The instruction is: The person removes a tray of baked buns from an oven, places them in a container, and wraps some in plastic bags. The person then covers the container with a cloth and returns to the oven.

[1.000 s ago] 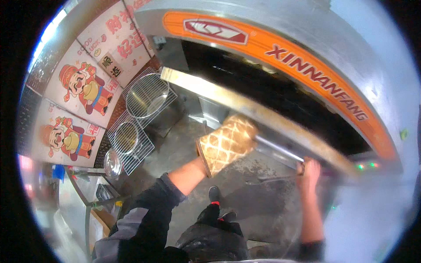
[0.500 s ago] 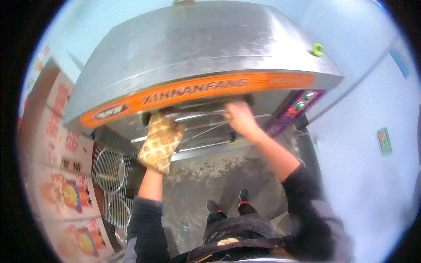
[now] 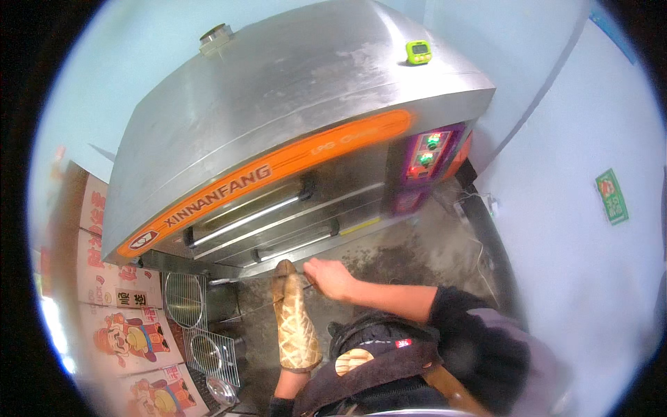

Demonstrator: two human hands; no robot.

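My left hand (image 3: 294, 316), inside a tan checked oven mitt with a darker tip, is low in front of a steel oven (image 3: 299, 83); its fingers are hidden. My right hand (image 3: 326, 276) is just right of the mitt's tip, fingers curled; what they hold, if anything, is too small to make out. Both hands are below the oven's lower door handle (image 3: 292, 247). The upper door, with its long bar handle (image 3: 243, 217), is shut. A lit control panel (image 3: 427, 158) is at the oven's right, and a green timer (image 3: 419, 52) sits on top.
On the left, wire racks (image 3: 212, 354) rest on round pots, with a steel lid (image 3: 221, 393) nearby and printed cartoon panels (image 3: 128, 333) behind. A pale wall (image 3: 570, 243) runs down the right. Cables (image 3: 479, 247) lie on the stained floor (image 3: 389, 250) near the oven's right.
The oven door that stood open a second ago is shut. Both my hands have left its handle and moved down toward my body. My view has swung up to show the oven's top.
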